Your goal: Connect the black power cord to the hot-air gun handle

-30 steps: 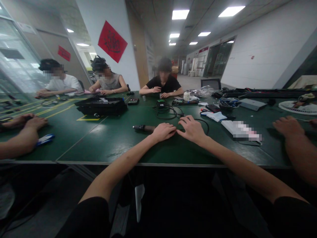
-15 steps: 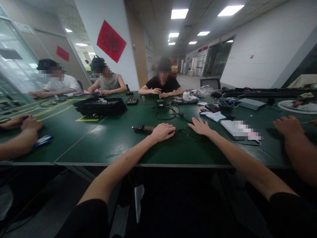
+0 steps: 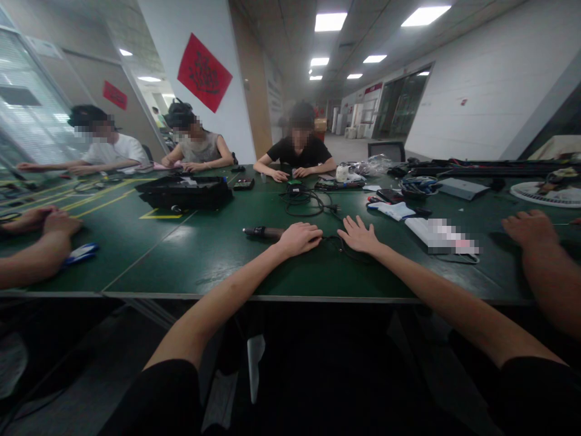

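Observation:
A dark corded electric screwdriver (image 3: 267,233) lies on the green table, its metal tip pointing left. My left hand (image 3: 300,238) is closed over the rear part of its body, hiding that end. From there a thin black cord (image 3: 333,238) runs right towards my right hand (image 3: 359,234), which lies palm down with its fingers spread. The cord passes beside and partly beneath that hand; nothing is gripped in it. Farther back lies a coiled black cable (image 3: 303,209) with a plug.
Left of centre stands a black open case (image 3: 184,195). To the right are a white-and-blue glove (image 3: 394,210), a white box (image 3: 426,235) and a bundle of cables (image 3: 416,186). Co-workers sit across the table and on both sides. Blue-and-white gloves or pliers-like handles (image 3: 82,253) lie left.
My right hand has shifted slightly left, closer to my left hand, over the cord. My left hand stays on the electric screwdriver. The co-worker opposite has lowered a hand.

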The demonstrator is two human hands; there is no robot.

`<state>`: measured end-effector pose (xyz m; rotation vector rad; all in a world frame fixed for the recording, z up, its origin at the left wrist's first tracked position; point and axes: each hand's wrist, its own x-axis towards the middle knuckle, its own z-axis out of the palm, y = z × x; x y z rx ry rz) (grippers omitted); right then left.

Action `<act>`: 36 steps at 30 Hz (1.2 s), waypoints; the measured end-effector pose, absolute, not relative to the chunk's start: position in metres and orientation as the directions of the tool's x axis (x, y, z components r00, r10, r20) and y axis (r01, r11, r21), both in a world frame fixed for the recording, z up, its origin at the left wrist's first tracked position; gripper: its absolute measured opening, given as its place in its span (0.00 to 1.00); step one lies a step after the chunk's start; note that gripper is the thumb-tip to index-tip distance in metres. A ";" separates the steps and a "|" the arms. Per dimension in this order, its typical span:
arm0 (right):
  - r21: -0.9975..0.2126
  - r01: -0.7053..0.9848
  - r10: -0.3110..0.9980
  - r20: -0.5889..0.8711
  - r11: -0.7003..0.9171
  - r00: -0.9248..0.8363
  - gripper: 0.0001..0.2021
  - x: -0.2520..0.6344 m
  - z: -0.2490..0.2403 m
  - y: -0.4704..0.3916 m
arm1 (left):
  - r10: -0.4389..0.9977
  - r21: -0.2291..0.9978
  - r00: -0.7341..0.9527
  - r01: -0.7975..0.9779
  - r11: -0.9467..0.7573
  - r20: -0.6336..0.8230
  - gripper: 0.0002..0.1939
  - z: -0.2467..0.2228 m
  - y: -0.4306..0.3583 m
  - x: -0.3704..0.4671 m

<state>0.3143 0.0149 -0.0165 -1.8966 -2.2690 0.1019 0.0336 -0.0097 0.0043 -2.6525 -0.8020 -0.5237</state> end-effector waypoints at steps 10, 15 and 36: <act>-0.148 0.701 0.679 0.447 0.698 -0.582 0.13 0.281 0.018 -0.032 | 0.466 -0.185 0.788 0.568 -0.802 0.402 0.11 0.006 -0.009 0.032; -0.096 0.767 0.723 0.425 0.635 -0.545 0.09 0.269 0.012 -0.039 | 0.460 -0.187 0.793 0.561 -0.806 0.400 0.11 0.005 -0.008 0.032; -0.913 0.265 0.885 0.178 0.312 -0.430 0.13 0.268 0.004 -0.027 | 0.471 -0.156 0.789 0.563 -0.812 0.394 0.13 0.008 -0.010 0.029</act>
